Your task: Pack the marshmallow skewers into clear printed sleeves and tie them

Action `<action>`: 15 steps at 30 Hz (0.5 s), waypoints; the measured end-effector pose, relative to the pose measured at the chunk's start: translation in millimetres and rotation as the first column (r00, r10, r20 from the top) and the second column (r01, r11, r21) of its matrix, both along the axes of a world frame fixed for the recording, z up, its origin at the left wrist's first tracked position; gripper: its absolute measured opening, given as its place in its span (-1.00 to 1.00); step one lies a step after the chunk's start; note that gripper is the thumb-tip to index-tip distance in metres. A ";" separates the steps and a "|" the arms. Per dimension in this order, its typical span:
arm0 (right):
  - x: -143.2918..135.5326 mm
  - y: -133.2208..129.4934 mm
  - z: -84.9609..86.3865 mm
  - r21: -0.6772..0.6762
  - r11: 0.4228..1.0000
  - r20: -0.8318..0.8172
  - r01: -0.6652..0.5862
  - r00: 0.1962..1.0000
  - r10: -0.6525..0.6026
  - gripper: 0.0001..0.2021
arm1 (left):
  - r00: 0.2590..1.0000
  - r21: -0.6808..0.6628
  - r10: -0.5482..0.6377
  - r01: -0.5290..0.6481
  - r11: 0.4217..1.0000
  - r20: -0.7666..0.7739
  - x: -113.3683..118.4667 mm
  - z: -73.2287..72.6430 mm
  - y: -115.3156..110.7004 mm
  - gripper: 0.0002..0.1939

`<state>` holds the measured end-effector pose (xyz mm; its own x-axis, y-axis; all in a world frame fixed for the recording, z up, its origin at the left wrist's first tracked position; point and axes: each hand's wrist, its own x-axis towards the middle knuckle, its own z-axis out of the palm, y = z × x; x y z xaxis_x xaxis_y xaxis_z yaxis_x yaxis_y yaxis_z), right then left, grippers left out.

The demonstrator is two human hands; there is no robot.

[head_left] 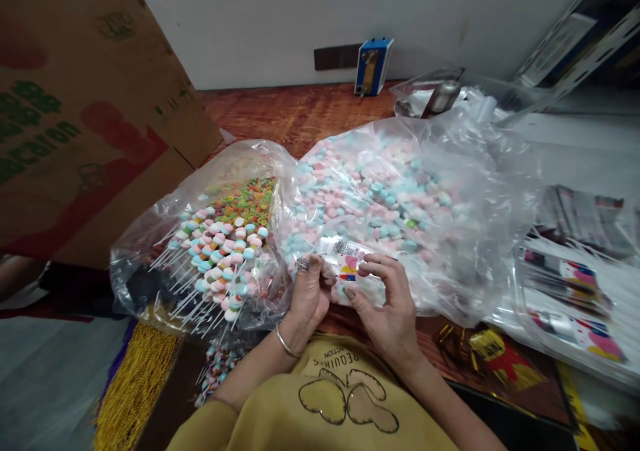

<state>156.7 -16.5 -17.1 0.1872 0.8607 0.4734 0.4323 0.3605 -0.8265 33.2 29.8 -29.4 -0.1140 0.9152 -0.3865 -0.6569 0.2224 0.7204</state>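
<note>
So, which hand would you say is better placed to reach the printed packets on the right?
Probably the right hand: it is nearer the printed packets, and its thumb and index finger are apart, while the left hand pinches a small wrapper.

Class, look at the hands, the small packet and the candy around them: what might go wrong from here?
The clear packet is held close above the big bag of pink and blue candies, so it might slip and get lost among them. The right forearm passes near the gold and red wrapper and could perhaps nudge it.
</note>
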 end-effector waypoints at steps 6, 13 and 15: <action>-6.2 2.5 -10.1 -0.133 0.975 -0.264 -0.180 0.954 0.140 -0.85 | 1.000 0.095 0.002 0.000 0.996 -0.028 1.3 -6.8 -6.0 -0.37; -7.3 3.7 -10.6 -0.099 0.991 -0.101 -0.085 0.992 0.075 -0.87 | 0.981 0.056 -0.187 0.189 0.980 -0.046 -6.7 -7.5 -9.9 -0.53; -4.8 2.7 -12.0 -0.066 0.997 -0.010 -0.043 0.999 0.042 -0.87 | 0.965 0.049 -0.262 0.262 0.964 0.000 -9.5 -7.5 -9.9 -0.57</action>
